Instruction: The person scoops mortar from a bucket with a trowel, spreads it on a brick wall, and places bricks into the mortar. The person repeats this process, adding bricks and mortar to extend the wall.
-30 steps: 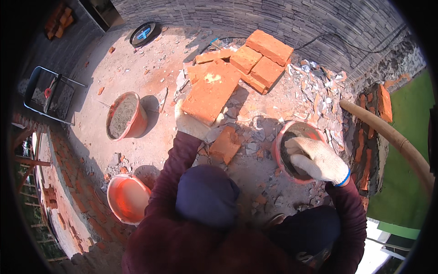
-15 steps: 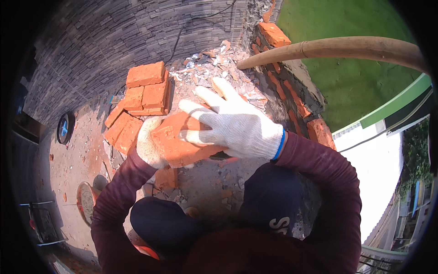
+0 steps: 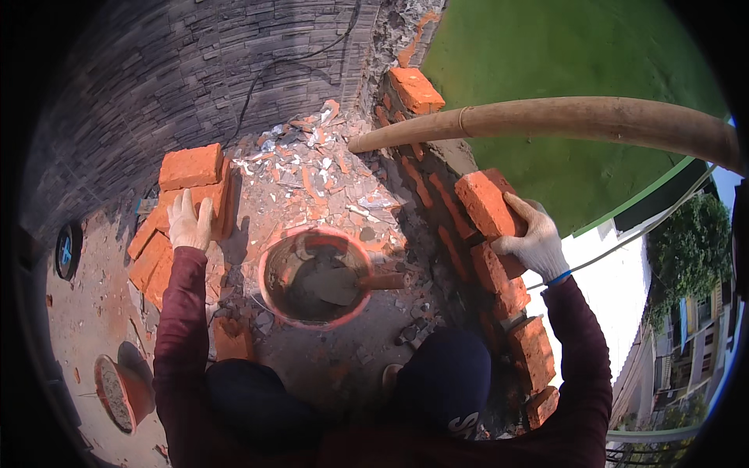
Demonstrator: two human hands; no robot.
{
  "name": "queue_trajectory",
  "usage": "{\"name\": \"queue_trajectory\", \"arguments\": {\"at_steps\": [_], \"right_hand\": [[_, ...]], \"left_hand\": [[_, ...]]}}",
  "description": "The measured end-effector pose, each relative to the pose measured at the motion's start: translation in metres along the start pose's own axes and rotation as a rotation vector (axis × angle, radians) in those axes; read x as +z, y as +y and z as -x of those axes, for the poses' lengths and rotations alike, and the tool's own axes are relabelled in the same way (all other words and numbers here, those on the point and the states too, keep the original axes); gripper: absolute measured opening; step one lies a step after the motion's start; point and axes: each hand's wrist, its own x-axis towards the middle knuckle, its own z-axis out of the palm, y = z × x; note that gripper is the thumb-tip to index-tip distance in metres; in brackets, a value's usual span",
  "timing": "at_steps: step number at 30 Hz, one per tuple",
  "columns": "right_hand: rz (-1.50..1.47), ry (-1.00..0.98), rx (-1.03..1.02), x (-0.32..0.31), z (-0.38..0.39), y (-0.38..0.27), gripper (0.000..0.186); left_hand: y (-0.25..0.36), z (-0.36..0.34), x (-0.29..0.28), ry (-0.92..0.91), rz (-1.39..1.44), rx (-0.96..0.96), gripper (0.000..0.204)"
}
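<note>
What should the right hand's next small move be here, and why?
Probably to settle the held brick in line with the neighbouring brick: the right hand grips it at the end of the brick row, though whether it rests on mortar is hidden.

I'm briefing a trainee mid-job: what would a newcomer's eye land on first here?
Probably the thick bamboo pole, across the green surface at upper right. Below it, the right hand grips an orange brick. Left of centre, a bucket holds grey mix and a trowel.

Left hand [image 3: 189,222]: gloved, splayed | right hand [image 3: 540,243]: gloved, gripping | arms [image 3: 182,312]: wide apart
</note>
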Motion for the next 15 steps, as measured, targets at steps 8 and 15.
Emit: {"name": "queue_trajectory", "arguments": {"at_steps": [8,15], "right_hand": [[-0.133,0.025,0.04,0.058,-0.152,0.05,0.085],[-0.161,-0.073,0.109,0.09,-0.204,0.014,0.057]], "left_hand": [[-0.072,0.074,0.047,-0.412,-0.359,-0.292,0.077],[-0.086,0.105,0.058,-0.531,-0.497,-0.142,0.085]]}}
